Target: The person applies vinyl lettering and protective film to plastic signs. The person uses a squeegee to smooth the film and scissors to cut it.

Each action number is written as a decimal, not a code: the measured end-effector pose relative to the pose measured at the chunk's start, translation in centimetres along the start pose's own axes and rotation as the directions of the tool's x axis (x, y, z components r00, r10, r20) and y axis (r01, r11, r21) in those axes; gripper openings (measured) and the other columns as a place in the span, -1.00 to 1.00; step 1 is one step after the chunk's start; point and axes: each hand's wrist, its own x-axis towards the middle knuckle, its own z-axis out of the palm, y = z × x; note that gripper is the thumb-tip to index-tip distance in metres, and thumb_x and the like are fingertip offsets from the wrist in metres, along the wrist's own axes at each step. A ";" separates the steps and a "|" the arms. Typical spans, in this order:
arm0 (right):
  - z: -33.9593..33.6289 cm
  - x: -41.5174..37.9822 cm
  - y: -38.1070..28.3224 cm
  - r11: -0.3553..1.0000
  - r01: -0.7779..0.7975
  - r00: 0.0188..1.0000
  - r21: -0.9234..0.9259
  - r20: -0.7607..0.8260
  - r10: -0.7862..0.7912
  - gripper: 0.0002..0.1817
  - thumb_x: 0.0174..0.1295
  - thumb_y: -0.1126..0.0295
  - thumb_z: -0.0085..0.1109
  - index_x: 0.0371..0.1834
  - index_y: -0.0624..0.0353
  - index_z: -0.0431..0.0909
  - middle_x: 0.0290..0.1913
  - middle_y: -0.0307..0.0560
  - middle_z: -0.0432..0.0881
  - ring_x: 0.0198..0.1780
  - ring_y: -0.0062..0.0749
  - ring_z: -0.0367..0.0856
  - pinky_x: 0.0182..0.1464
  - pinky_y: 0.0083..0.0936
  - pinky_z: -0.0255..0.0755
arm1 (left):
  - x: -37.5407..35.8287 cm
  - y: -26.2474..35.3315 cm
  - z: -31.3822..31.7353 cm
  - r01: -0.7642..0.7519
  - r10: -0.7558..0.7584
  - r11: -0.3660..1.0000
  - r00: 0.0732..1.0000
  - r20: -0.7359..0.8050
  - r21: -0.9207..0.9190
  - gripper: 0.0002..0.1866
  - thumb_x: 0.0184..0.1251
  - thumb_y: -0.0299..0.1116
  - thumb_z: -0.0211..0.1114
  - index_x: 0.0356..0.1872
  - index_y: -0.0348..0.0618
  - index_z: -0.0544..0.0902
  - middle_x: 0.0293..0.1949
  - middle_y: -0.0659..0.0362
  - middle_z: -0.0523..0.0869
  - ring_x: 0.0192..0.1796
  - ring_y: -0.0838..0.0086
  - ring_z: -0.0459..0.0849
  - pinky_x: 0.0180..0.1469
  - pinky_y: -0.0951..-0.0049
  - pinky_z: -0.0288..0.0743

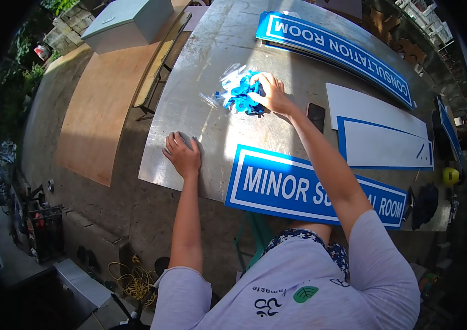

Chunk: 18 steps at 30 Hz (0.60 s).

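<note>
My right hand [275, 94] is at the right side of a pile of blue plastic scraps [239, 98]. Its thumb and fingers curl around part of the pile, and clear film strips [231, 73] stick out beyond. My left hand [184, 157] rests on the metal tabletop [211, 132] by its left edge, fingers spread and holding nothing. Below my right forearm lies a blue sign [285, 184] lettered in white, "MINOR", with "ROOM" at its end. The forearm covers the middle of its wording.
Blue "CONSULTATION ROOM" signs [332, 47] are stacked at the far side. White panels [379, 140] with blue borders lie to the right, near a dark phone [316, 114]. Left of the table are a plywood sheet [98, 110] and a grey box [129, 25]. Yellow cord [137, 283] coils on the floor.
</note>
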 end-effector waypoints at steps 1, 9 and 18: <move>0.1 -0.1 0.2 0.998 -0.041 0.998 0.039 -0.042 0.043 -0.51 0.10 -0.05 0.25 0.04 -0.15 0.38 0.21 -0.10 0.32 0.35 -0.11 0.20 0.42 0.16 -0.28 | 0.0 0.1 0.0 0.003 -0.003 1.000 1.000 -0.001 -0.003 -0.46 0.30 -0.08 0.19 0.21 -0.16 0.41 0.30 0.04 0.39 0.44 0.21 0.24 0.46 -0.13 0.01; -3.2 -13.8 -5.5 0.938 0.034 0.932 0.344 -0.350 0.095 -0.54 -0.10 0.37 0.23 -0.16 0.10 0.19 0.03 -0.02 0.20 0.23 -0.15 0.19 0.37 -0.24 -0.02 | -0.1 0.0 -0.3 -0.004 0.004 1.000 1.000 0.002 -0.002 -0.39 0.23 -0.01 0.25 0.24 -0.09 0.40 0.28 0.08 0.41 0.42 0.24 0.27 0.45 -0.10 0.00; -3.1 -36.9 -8.5 0.706 -0.197 0.930 0.680 -0.099 0.354 -0.62 0.00 0.44 0.14 -0.12 0.10 0.24 0.07 -0.03 0.26 0.22 -0.19 0.23 0.36 -0.36 0.04 | -4.7 3.7 -3.7 -0.409 0.317 0.781 0.911 -0.263 -0.473 -0.55 0.21 -0.44 0.24 0.16 -0.17 0.47 0.05 0.09 0.58 0.14 0.21 0.50 0.35 0.08 0.12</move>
